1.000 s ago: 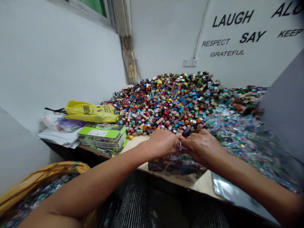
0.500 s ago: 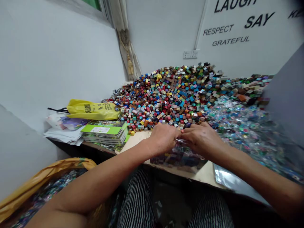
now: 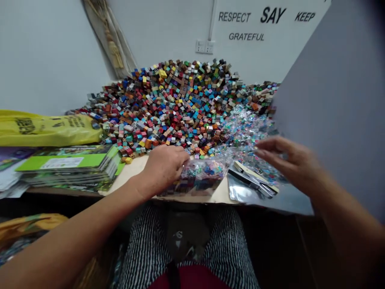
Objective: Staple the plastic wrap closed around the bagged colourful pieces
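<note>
My left hand [image 3: 167, 166] is closed on the top edge of a clear plastic bag [image 3: 200, 182]. Through the film, dark and coloured blocks show at the bottom, with bright small bits above them. The bag stands at the table's front edge. Away to the right, my right hand [image 3: 290, 162] is slightly blurred, its thumb and fingers apart with nothing between them. It hovers beside a heap of small clear packets [image 3: 249, 124]. Below and left of that hand lies a cream and black stapler [image 3: 254, 179] on a shiny silver sheet [image 3: 236, 192].
A big mound of small coloured blocks [image 3: 180, 104] rises against the wall. Stacked green booklets [image 3: 69, 164] and a yellow bag [image 3: 51, 128] sit on the left. An orange sack [image 3: 33, 224] with packets stands below the table. A grey panel [image 3: 337, 92] bounds the right.
Both hands were together at the bag's top; my right hand has let go and moved right. The camera view has turned right and down, and the stapler is now visible.
</note>
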The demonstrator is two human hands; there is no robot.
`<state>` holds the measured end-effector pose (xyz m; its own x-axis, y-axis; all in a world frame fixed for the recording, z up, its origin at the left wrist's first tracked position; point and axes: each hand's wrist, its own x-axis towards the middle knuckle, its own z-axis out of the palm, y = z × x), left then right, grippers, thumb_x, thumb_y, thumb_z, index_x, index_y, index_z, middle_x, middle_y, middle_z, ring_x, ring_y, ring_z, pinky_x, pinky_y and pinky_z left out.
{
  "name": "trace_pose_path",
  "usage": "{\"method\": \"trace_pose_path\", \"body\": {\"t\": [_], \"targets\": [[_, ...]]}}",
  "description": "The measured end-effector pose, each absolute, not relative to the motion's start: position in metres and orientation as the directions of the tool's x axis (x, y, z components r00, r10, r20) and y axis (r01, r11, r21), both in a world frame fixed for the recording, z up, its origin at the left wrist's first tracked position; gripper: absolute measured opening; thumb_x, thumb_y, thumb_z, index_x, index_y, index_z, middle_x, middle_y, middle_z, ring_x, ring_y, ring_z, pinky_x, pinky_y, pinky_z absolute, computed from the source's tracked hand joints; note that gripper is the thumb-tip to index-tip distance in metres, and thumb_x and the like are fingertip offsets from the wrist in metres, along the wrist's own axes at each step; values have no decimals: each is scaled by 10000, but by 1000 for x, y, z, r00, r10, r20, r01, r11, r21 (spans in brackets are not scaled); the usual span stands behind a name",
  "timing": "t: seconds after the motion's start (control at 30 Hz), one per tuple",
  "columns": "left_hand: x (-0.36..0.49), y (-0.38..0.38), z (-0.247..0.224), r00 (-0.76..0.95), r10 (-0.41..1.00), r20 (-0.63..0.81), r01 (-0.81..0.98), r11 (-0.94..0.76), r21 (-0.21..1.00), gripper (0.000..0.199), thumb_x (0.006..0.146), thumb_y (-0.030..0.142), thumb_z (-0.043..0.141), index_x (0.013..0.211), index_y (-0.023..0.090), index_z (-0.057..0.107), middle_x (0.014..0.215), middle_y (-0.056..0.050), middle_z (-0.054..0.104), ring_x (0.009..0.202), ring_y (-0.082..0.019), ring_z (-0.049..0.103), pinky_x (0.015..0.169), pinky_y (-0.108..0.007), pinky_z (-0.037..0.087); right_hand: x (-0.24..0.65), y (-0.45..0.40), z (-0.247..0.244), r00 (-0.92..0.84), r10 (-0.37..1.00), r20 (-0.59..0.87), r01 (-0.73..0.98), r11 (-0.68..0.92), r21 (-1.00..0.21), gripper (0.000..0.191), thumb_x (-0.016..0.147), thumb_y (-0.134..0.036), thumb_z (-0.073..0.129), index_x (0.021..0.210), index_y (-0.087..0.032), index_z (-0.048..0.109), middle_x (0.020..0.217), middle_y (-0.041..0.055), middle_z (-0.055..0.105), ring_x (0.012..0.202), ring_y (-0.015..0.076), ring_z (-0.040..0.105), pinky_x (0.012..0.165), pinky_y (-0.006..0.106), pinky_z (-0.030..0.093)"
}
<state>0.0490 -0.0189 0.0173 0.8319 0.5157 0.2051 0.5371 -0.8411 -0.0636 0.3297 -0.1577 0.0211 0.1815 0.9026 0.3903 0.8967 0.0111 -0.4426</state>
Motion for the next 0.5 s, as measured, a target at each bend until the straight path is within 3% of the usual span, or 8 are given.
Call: {"method": "trace_pose_path", "body": {"t": [0.1, 0.2, 0.27, 0.37, 0.43, 0.5], "targets": [[50, -19, 20, 833, 522, 183, 539, -841, -51, 200, 879, 209, 500, 816, 180, 687, 803, -47, 680, 738, -181, 567, 611, -296, 305, 380, -190, -39, 297, 953, 66, 856, -235, -460, 344, 873, -488, 541, 1032, -211, 669, 960, 77, 713, 859, 254, 660, 759, 387, 492], [50, -17, 22, 840, 517, 166, 528, -849, -29, 204, 885, 207, 494, 816, 183, 685, 790, -41, 668, 738, -175, 563, 615, -286, 305, 404, -210, -86, 450, 885, 122, 837, -370, -402, 441, 884, -524, 486, 1131, -197, 650, 1136, 123, 677, 950, 293, 651, 758, 414, 502], [50, -15, 22, 843, 514, 157, 523, -852, -20, 204, 888, 211, 495, 812, 180, 681, 788, -40, 666, 735, -169, 562, 622, -280, 309, 407, -211, -98, 448, 876, 179, 859, -367, -356, 482, 898, -530, 466, 1181, -176, 628, 1197, 145, 658, 1046, 304, 631, 815, 417, 507], [50, -14, 23, 843, 516, 154, 524, -851, -16, 207, 893, 211, 490, 817, 173, 678, 796, -40, 669, 749, -166, 569, 646, -275, 328, 401, -195, -97, 333, 940, 80, 935, -317, -158, 528, 897, -506, 500, 1292, -164, 578, 1241, 160, 651, 1139, 334, 593, 916, 458, 468], [50, -15, 24, 839, 524, 145, 532, -846, -21, 215, 897, 209, 481, 818, 169, 677, 801, -44, 670, 763, -170, 576, 663, -280, 343, 395, -175, -91, 283, 959, 1, 957, -282, -73, 551, 854, -463, 567, 1321, -171, 568, 1243, 172, 654, 1133, 373, 593, 894, 496, 461], [50, -17, 25, 836, 533, 130, 540, -841, -26, 214, 895, 207, 481, 824, 170, 679, 813, -47, 676, 772, -174, 581, 667, -287, 352, 392, -155, -87, 254, 967, -31, 964, -256, -76, 572, 760, -391, 658, 1284, -167, 605, 1164, 192, 689, 1042, 400, 634, 810, 498, 478]]}}
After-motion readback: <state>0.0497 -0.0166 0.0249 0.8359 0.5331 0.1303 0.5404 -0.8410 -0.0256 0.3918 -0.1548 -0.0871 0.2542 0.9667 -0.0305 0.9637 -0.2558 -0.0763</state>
